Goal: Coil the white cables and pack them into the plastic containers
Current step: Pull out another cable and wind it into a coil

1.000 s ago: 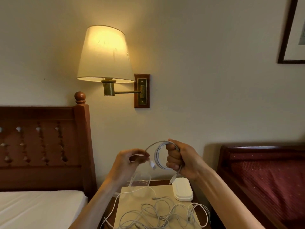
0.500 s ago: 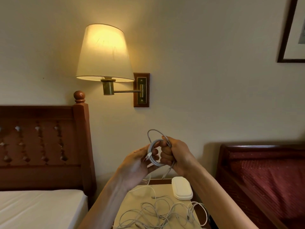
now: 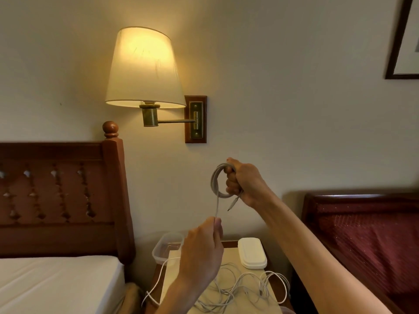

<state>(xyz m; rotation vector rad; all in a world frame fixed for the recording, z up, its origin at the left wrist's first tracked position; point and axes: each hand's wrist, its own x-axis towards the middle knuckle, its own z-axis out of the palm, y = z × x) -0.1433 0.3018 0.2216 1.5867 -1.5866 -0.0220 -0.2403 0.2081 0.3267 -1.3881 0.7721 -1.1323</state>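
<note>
Hands: right hand grips the cable coil raised, so loops stay stacked | left hand pinches the free run below, likely to feed the next loop | plug dangles | loose cables tangled on nightstand | clear container open, white container lidded (both waiting)

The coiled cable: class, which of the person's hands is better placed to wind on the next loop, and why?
Probably the left hand: it pinches the free strand just below the coil and can carry it round. The right hand is occupied, gripping the finished loops to keep them together.
</note>
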